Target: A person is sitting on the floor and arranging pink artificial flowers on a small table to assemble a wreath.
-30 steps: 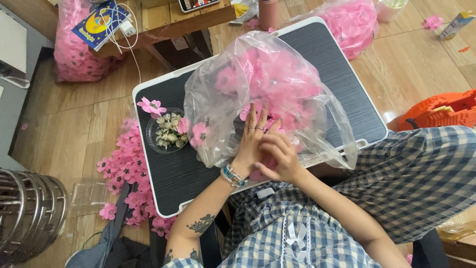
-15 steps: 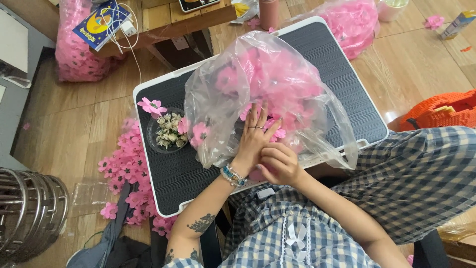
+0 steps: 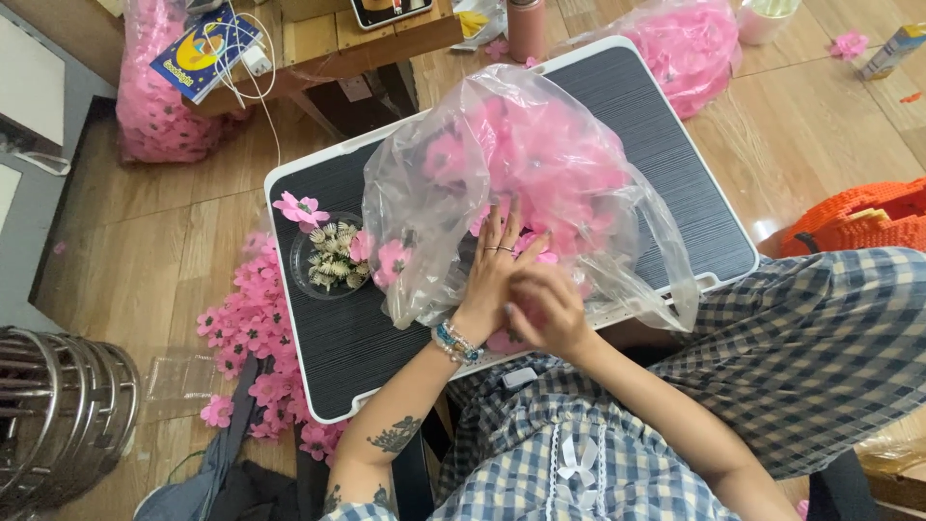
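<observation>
Sitting over a low black lap surface [image 3: 666, 164] with a white rim, a person in a blue checked top works at the mouth of a clear plastic bag [image 3: 434, 193] stuffed with pink fabric flowers [image 3: 550, 154]. Their left hand [image 3: 497, 265], wearing rings and a beaded bracelet, lies flat with fingers spread on the bag's opening and the blossoms spilling from it, seemingly pinning the loose plastic so it stays put; it grips nothing. Their right hand [image 3: 540, 304] sits just beside it, curled partly closed over the pink petals at the near edge, though whether it actually pinches a flower is hidden by the knuckles. Left of the bag, within easy reach, stands a small clear dish [image 3: 328, 262] of pale spiky flower centres, with a single pink blossom [image 3: 299, 207] resting at its rim. On the wooden floor [image 3: 145, 251] beside the surface lies a heap of loose pink flowers [image 3: 256, 328]. Another full bag of pink flowers [image 3: 690, 43] rests past the far corner, and an orange basket [image 3: 858, 217] sits at right.
</observation>
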